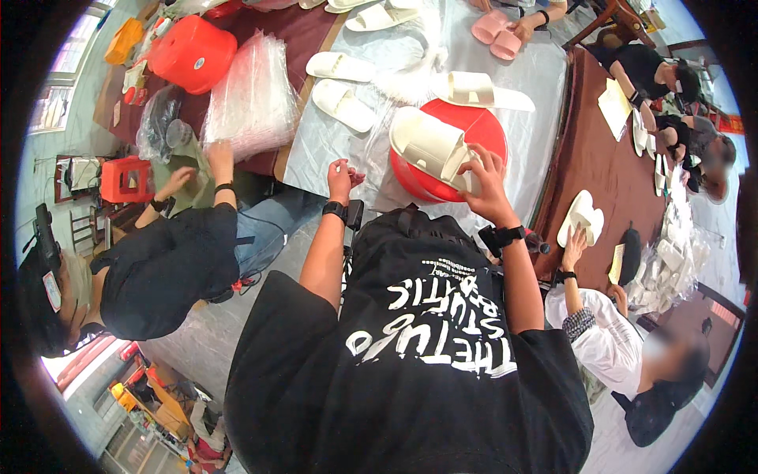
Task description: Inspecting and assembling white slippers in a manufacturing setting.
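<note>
The left hand (342,180) is held half-curled, contents indeterminable; beyond it, white slippers (344,105) are set on the desk (309,164). Rightward, a cream slipper (426,142), laid on a round red base (485,130), is gripped at its near end by the right hand (491,193).

The room is bright, with whitish daylight at the window (59,87) on the far left. Glare streaks the plastic bags (253,99); shadows are soft. The right hand (485,178) and slipper (429,144) look fairly sharp, while straight edges bend and detail softens toward the black rim.
</note>
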Motion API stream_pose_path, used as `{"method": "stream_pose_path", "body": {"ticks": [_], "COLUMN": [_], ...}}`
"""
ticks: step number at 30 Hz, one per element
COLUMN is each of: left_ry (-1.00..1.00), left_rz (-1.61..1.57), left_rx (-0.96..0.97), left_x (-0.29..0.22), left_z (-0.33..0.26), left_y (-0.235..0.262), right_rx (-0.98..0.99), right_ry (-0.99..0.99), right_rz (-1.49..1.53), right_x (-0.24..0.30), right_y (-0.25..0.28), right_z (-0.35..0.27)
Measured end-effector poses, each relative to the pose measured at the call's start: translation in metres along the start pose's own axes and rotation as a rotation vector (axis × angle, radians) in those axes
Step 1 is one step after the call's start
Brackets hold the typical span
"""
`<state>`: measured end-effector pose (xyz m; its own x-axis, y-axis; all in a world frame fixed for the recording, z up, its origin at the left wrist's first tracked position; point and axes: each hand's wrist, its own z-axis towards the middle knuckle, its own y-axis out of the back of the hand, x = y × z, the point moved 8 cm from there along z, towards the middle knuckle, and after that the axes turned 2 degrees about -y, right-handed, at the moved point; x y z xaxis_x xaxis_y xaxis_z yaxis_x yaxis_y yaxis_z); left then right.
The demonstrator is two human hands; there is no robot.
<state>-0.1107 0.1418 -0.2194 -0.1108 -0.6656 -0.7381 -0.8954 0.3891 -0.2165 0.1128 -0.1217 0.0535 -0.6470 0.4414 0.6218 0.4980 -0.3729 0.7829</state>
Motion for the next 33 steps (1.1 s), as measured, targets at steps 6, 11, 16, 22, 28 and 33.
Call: {"method": "stream_pose_path", "body": {"ticks": [6,11,16,22,28,33], "left_ry": [-0.208,-0.196,-0.282,-0.218,-0.298,-0.372], "left_rz": [0.466,0.471,0.594,0.473,0.712,0.665], "left_rx": [-0.091,-0.018,-0.015,0.094,0.201,0.215], "left_x": [-0.012,-0.003,-0.005,-0.013,-0.046,-0.076], "left_z": [0.008,0.005,0.000,-0.014,-0.043,-0.080], "left_y": [0.014,0.013,0.006,-0.011,-0.035,-0.042], "right_rx": [0.013,0.055,0.078,0.101,0.086,0.077], "right_ry": [0.036,0.034,0.029,0.067,0.058,0.065], "right_rz": [-0.024,-0.002,-0.008,-0.009,0.024,-0.016], "right_x": [0.001,0.004,0.007,0.011,0.011,0.013], "right_y": [0.000,0.001,0.002,-0.001,0.001,0.007], "right_z": [-0.004,-0.007,-0.010,-0.016,-0.020,-0.024]}}
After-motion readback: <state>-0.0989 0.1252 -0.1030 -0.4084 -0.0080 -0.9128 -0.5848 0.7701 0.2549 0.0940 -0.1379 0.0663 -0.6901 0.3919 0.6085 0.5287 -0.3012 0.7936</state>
